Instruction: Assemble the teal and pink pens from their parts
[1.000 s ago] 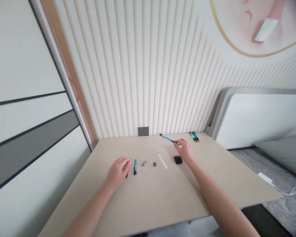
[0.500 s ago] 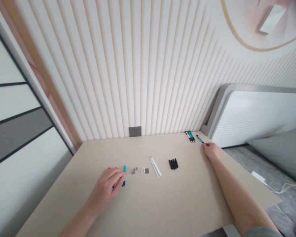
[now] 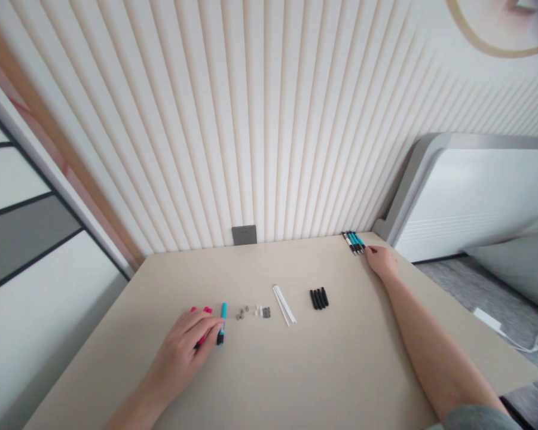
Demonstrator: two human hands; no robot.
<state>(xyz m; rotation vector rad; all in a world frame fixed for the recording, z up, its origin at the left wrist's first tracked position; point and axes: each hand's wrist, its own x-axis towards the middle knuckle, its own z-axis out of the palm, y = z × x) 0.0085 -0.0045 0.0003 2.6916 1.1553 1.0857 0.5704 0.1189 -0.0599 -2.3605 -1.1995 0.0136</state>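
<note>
My left hand [image 3: 183, 341] is over the left part of the table, its fingertips closed on a teal pen with a black end [image 3: 222, 324]. Pink pens [image 3: 200, 310] lie beneath and behind that hand, mostly covered by it. At the far right corner, my right hand [image 3: 381, 261] pinches the near end of a teal and black pen [image 3: 361, 240]. That pen lies alongside a row of several similar pens [image 3: 351, 243], one of them with a white part.
In the middle of the table [image 3: 260, 376] lie small grey springs or metal parts [image 3: 241, 313], small clear and grey pieces [image 3: 265, 312], thin white tubes [image 3: 284, 306] and several black barrels [image 3: 319, 298]. Behind stands a ribbed wall with a socket [image 3: 244, 235]; a bed is on the right.
My right hand has brought its pen leftward against the row. My left hand has shifted slightly, showing more of the teal pen, which tilts a little. The camera view has turned slightly.
</note>
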